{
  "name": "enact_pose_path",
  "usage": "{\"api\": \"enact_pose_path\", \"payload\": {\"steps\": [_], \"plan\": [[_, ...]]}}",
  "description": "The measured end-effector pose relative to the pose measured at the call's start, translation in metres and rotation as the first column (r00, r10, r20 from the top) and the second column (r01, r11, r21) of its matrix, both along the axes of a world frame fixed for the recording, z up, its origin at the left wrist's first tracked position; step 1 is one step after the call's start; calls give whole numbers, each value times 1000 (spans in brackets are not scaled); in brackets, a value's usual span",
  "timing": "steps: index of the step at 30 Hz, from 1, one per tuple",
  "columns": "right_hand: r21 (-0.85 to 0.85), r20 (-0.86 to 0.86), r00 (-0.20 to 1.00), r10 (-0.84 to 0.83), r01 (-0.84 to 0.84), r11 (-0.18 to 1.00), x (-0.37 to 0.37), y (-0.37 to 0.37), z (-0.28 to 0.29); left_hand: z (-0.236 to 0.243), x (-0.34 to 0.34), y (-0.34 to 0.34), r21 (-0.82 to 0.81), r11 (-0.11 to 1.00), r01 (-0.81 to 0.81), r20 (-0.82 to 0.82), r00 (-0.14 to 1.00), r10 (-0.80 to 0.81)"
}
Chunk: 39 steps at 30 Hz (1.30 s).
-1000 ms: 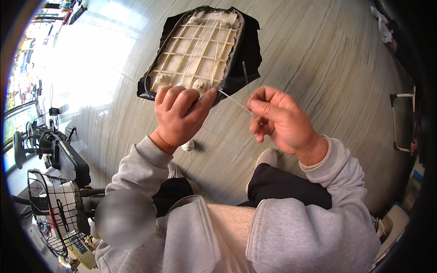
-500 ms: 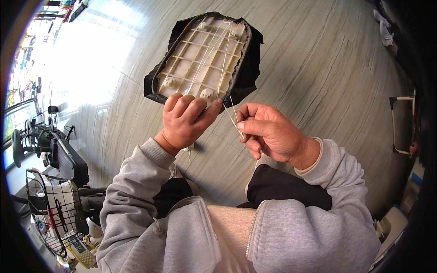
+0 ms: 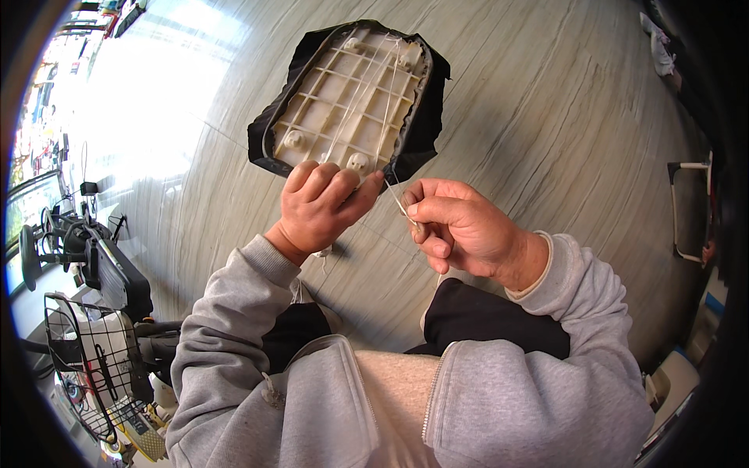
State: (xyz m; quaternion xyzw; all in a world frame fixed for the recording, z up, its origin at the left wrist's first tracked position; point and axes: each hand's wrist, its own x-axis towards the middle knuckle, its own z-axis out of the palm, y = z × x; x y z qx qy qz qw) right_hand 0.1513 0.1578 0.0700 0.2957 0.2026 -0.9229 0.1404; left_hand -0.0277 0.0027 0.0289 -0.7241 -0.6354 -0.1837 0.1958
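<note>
An upturned padded panel (image 3: 331,101), with a cream ribbed plastic back, round bosses and black covering around its edge, is in front of me, laced with thin white strings. My left hand (image 3: 324,207) is closed on its near edge, thumb at the right corner. From that corner a white cord (image 3: 396,193) runs down to my right hand (image 3: 460,226), which pinches it between thumb and curled fingers. Partly hidden below my left hand is what looks like a ball of white string (image 3: 323,253).
On the pale streaked floor (image 3: 530,125), a dark wheeled thing with a wire basket (image 3: 86,359) stands at the left, beside a bright window front. At the right are a pale bent metal frame (image 3: 672,210), a crumpled white item (image 3: 662,51) and a light plastic object (image 3: 671,382).
The panel and my left hand have shifted slightly down and right. My right hand moved down and left, closer to the corner, with the cord in its pinch.
</note>
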Motion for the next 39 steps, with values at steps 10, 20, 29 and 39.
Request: {"api": "enact_pose_path", "payload": {"steps": [10,20,29,39], "plan": [[41,82,997,2,-6,999,-1,-5,-5,-6,2,-1,-53,999,11,-17,1000,-12],[100,99,995,8,-18,995,-5,-7,-21,-10,4,-4,-104,994,28,-1,1000,-28],[288,55,998,23,-38,957,-3,-11,-35,-13,6,-3,-140,990,4,42,999,2],[281,89,996,1,-26,959,-6,-10,-45,-16,10,1,-162,987,-7,63,998,17]]}}
